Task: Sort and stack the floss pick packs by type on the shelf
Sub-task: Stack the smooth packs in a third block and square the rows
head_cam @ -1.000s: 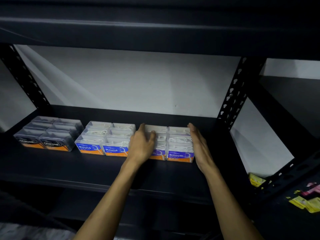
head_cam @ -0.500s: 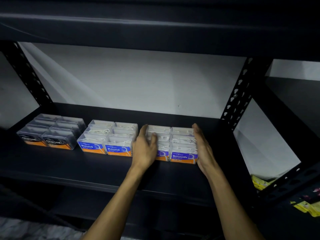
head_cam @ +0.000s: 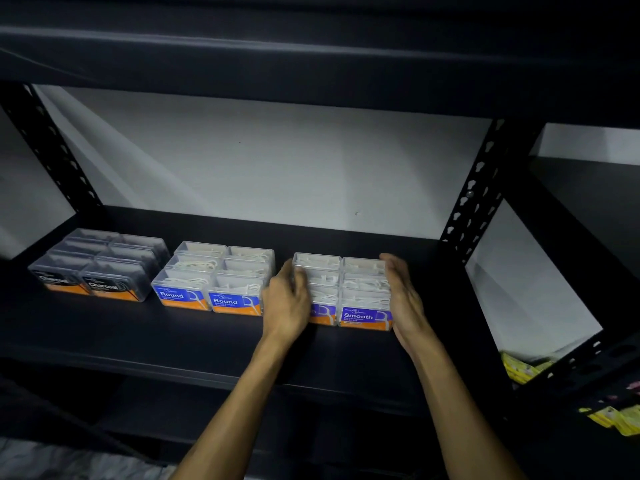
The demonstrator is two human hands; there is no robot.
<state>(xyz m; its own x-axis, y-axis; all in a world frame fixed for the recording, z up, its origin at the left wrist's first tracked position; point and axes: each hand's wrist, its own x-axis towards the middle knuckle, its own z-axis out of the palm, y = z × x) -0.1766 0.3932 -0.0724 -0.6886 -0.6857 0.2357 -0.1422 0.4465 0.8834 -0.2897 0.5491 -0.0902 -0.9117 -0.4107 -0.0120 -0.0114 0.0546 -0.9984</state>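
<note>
Both forearms reach up; the left hand [head_cam: 287,306] and right hand [head_cam: 405,299], fingers extended flat, press opposite sides of the clear purple-labelled "Smooth" floss pick packs [head_cam: 363,296] on the black metal shelf [head_cam: 207,337].

Three blocks of clear plastic floss pick packs sit in a row on the black metal shelf [head_cam: 194,337], each block two packs wide and three deep, labels facing front. The packs with purple-and-orange "Smooth" labels [head_cam: 363,299] stand between the two hands, the left hand [head_cam: 285,306] flat against their left side and the right hand [head_cam: 405,299] against their right side. Just left of the left hand are the blue-and-orange "Round" packs [head_cam: 221,282] holding white picks. Farther left, apart, stand the smoky dark "Charcoal" packs [head_cam: 104,265].
</note>
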